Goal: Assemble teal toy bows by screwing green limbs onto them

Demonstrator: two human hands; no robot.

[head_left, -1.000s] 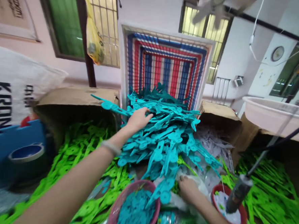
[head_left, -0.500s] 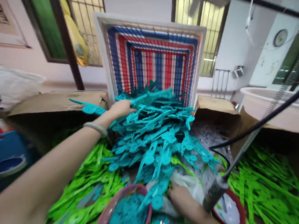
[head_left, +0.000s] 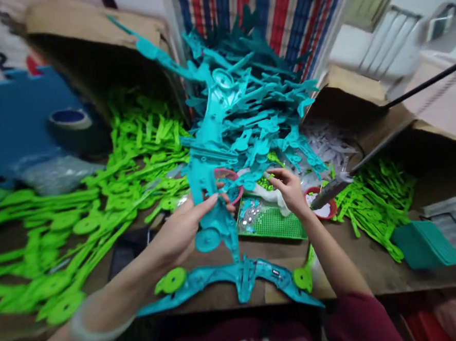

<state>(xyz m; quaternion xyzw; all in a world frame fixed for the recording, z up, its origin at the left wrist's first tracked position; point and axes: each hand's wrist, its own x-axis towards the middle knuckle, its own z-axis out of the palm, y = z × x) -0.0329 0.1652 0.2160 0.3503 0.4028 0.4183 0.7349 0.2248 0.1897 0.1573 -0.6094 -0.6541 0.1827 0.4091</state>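
My left hand point(head_left: 177, 227) is closed around a long teal plastic toy bow part point(head_left: 209, 122), held up above the table in front of the heap. The part has a round disc near each end. My right hand point(head_left: 289, 190) is over the small containers, thumb and fingers pinched together; whatever is between them is too small to make out. Just beyond those fingertips are small green pieces point(head_left: 266, 182) beside a white plastic bag. Nearest me on the table lies another teal toy bow part point(head_left: 215, 274) with a lime-green wheel point(head_left: 302, 277) at each end.
A big heap of teal parts point(head_left: 263, 122) spills from a striped-lined crate point(head_left: 284, 12). Lime-green parts point(head_left: 150, 154) lie in piles left and right. A green perforated tray point(head_left: 279, 221), a pink bowl point(head_left: 234, 175), a red bowl point(head_left: 333, 208) and a grey electric screwdriver point(head_left: 331, 190) are mid-table.
The view has tilted down. My left hand has come back from the heap toward me with the teal toy bow part. My right hand remains by the small containers, its fingers now showing.
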